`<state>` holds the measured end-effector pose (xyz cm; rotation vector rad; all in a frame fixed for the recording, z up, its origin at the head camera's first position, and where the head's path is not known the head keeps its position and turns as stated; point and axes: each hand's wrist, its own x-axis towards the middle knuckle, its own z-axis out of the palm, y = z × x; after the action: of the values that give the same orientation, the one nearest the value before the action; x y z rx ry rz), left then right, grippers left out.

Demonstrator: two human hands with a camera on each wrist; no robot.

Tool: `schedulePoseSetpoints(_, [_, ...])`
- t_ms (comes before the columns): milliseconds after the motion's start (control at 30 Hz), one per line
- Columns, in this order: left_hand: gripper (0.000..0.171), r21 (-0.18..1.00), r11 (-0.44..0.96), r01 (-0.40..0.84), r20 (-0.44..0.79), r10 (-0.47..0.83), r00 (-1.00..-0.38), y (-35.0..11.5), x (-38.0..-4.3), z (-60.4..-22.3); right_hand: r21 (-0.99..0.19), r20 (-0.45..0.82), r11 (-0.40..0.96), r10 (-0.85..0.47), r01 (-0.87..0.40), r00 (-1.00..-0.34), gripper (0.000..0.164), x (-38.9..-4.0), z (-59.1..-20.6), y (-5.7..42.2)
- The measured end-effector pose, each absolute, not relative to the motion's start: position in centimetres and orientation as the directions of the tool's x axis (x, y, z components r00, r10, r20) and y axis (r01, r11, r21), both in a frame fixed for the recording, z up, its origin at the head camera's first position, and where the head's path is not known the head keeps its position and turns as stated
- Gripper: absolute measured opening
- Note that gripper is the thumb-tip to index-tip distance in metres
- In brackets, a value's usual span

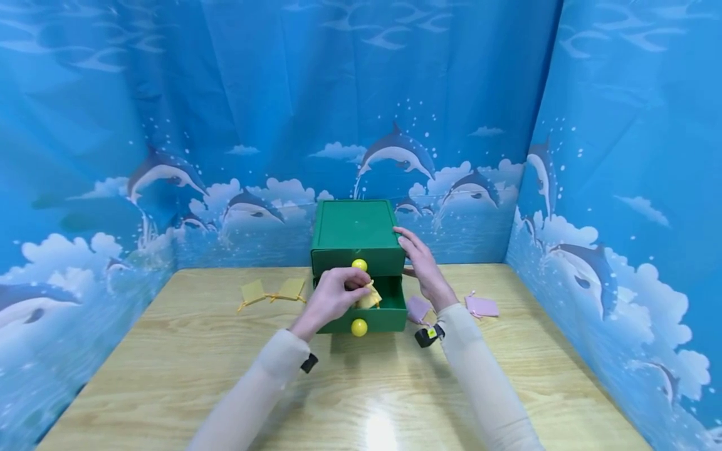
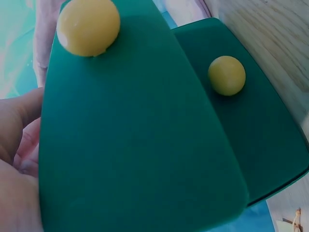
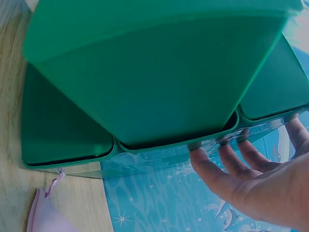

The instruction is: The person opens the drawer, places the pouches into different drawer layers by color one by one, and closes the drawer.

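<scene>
The left hand (image 1: 334,294) pinches a yellow pouch (image 1: 369,300), apparently inside the drawer (image 1: 386,321).

The drawer unit (image 1: 356,225) is green, its knobs (image 1: 359,327) yellow, the pouches (image 1: 370,299) yellow or lilac; dolphins (image 1: 399,149) pattern the blue curtain (image 1: 282,81).

Head view: looks forward-down from farther off, green box (image 1: 355,241) mid-frame. Both wrist views: close, tilted, sharing green box.
</scene>
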<state>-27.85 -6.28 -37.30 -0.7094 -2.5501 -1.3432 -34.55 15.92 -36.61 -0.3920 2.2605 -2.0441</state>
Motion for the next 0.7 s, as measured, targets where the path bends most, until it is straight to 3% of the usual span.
schedulePoseSetpoints(300, [0.019, 0.694, 0.501, 0.518, 0.365, 0.375, -0.852, -5.4, -28.2, -37.5, -0.991, 0.099, 0.068, -0.238, -0.118, -0.966, 0.049, -34.5, -36.6, 15.8])
schedulePoseSetpoints(700, [0.015, 0.558, 0.605, 0.568, 0.359, 0.442, -0.822, -4.3, -28.1, -37.4, -0.994, 0.085, 0.051, -0.254, -0.101, -0.963, 0.048, -33.5, -35.3, 15.8])
